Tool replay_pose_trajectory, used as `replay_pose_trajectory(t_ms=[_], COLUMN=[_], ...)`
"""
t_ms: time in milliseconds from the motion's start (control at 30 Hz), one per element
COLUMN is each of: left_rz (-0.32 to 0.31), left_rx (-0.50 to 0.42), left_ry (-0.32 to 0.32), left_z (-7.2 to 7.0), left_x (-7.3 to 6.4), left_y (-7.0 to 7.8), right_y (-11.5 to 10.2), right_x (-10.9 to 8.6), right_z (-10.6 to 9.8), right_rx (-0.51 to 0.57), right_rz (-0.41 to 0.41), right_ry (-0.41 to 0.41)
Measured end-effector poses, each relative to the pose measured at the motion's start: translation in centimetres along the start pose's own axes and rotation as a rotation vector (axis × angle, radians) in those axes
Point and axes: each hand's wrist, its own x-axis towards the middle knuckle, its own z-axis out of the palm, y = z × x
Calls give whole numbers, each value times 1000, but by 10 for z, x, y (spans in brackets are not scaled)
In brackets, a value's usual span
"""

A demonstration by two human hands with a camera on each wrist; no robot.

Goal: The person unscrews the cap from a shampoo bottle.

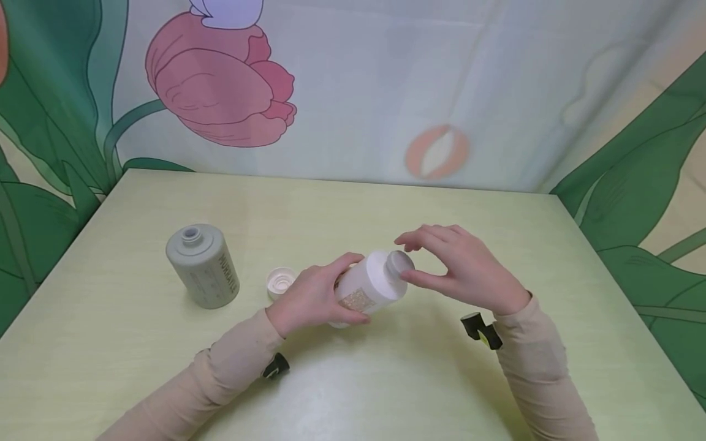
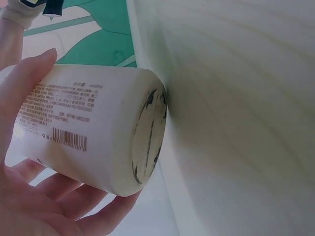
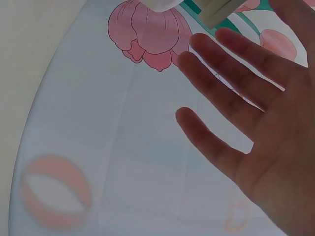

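Observation:
My left hand (image 1: 317, 294) grips a white bottle (image 1: 380, 275) round its body, and the bottle leans with its top up and to the right. In the left wrist view, the bottle (image 2: 93, 118) shows small print, a barcode and black marks on its base. A grey cap (image 1: 399, 263) covers the neck. Beside it is my right hand (image 1: 463, 263), with the thumb at the cap's edge; whether it touches cannot be told. Spread, mostly straight fingers (image 3: 216, 93) show in the right wrist view, apart from the grey cap (image 3: 219, 12).
On the left of the pale table (image 1: 358, 214) stands a grey bottle (image 1: 206, 269) with an uncapped neck. A white round cap (image 1: 281, 282) lies near my left hand. Behind the table hangs a flower-printed curtain (image 1: 353, 92).

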Motion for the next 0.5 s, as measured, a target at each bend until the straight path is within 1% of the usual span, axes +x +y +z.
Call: replay_pose_trajectory(t_ms=[100,300,367,433,500], left_rz=[-1,5,5,4,-1], left_rx=[-2,-1,2,5,9], left_ry=[3,4,3,2,-1], left_z=[0,0,0,0,0], left_x=[0,0,0,0,0], left_y=[0,0,0,0,1], right_y=[0,1,1,0,-1], right_x=[0,0,0,0,0], right_z=[2,1,0,0,0], right_rx=[-3,8,12,11,3], right_rz=[8,-70,-83,-72,-44], right_ry=[7,-15,-26,-31,-28])
